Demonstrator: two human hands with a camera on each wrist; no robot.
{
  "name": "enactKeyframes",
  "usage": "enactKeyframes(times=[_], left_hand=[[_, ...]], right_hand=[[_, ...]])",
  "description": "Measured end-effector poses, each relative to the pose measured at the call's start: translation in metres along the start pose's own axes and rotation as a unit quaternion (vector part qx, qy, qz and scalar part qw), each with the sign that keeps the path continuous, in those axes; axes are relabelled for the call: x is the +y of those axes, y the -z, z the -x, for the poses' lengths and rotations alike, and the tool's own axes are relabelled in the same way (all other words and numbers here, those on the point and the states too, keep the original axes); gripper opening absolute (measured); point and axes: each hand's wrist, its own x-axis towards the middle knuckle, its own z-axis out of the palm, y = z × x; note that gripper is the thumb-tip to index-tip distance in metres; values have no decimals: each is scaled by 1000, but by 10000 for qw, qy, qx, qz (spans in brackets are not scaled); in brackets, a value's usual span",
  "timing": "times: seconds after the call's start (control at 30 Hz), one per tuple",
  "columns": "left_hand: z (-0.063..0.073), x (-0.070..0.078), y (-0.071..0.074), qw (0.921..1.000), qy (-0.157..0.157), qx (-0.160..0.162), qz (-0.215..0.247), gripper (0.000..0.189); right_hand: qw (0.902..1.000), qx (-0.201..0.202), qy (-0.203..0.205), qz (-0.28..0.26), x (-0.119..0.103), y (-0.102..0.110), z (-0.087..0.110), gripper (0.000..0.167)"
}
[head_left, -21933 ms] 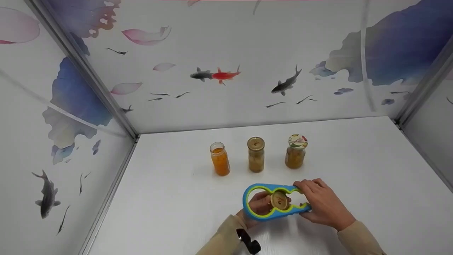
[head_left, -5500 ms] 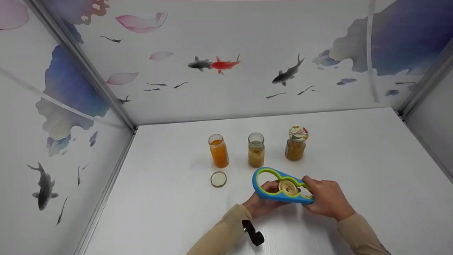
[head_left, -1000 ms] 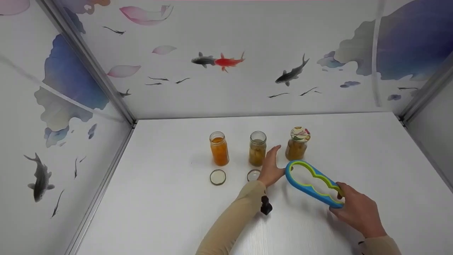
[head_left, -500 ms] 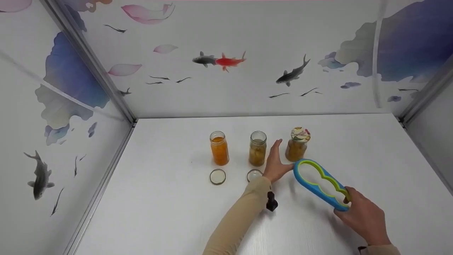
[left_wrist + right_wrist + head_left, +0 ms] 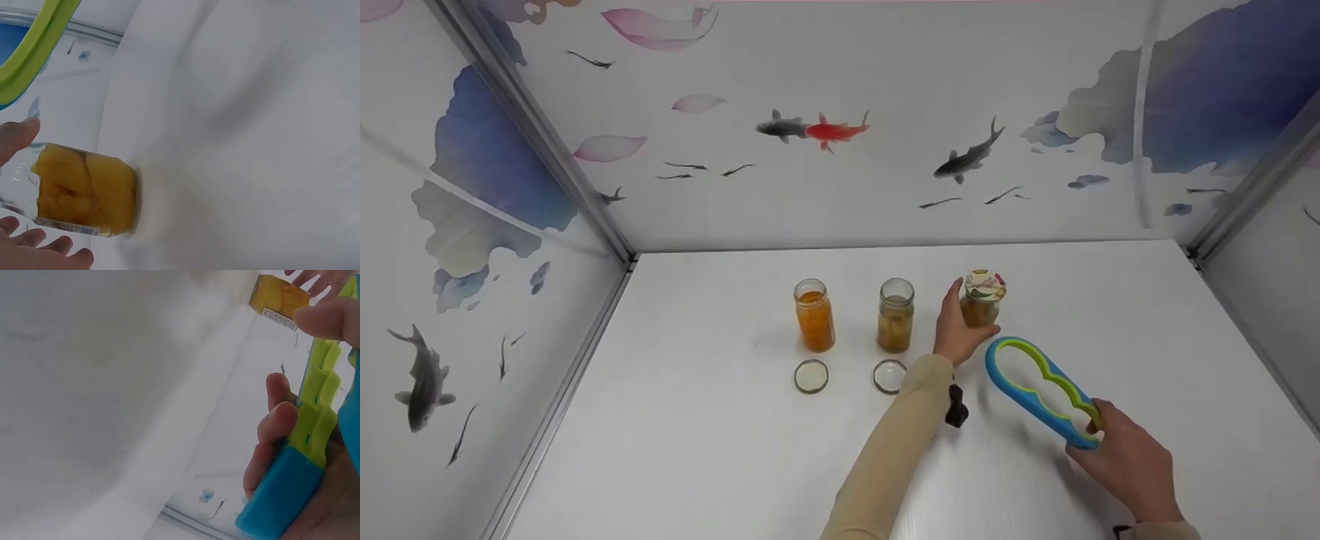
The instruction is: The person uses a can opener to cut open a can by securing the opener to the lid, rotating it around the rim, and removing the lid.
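The capped jar [image 5: 982,307] of yellow fruit has a patterned lid [image 5: 985,284] and stands upright on the right. My left hand [image 5: 958,334] is spread around it, fingers along its left side and thumb across its front. In the left wrist view, the fruit jar [image 5: 87,191] lies between the thumb and the extended fingers, which are not curled tight on it. My right hand [image 5: 1132,461] grips the handle ends of a blue and green jar opener [image 5: 1039,405], held above the table with nothing in its loops. Fingers wrap the opener [image 5: 304,439] in the right wrist view.
Two uncapped glass jars stand to the left: one with orange contents [image 5: 815,322], one with pale yellow fruit [image 5: 895,322]. Before them lie two upturned lids, a left lid [image 5: 811,376] and a right lid [image 5: 889,376]. Patterned wall panels [image 5: 825,195] enclose the white table [image 5: 697,420].
Over the longer span, the middle jar lost its lid and two lids came to lie on the table. Just now my left hand has moved right and forward around the capped jar; the opener barely moved.
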Motion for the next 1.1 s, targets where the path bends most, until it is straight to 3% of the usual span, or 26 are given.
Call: enactKeyframes(times=[0.2, 0.4, 0.5, 0.83, 1.1], left_hand=[[-2, -5, 2, 9994, 308, 45, -157, 92], [-4, -5, 0, 9956, 269, 571, -686, 78], [-3, -4, -1, 9938, 352, 610, -860, 73], [2, -6, -7, 9981, 533, 293, -107, 69], [10, -8, -8, 9980, 409, 347, -347, 66]], right_hand=[[9998, -185, -102, -3, 1, -4, 1, 68], [9999, -131, -86, -56, 1, -2, -1, 70], [9997, -152, -162, -91, 2, -1, -1, 71], [9991, -212, -350, -84, 6, 0, 2, 70], [9996, -87, -250, -70, 2, -1, 3, 68]])
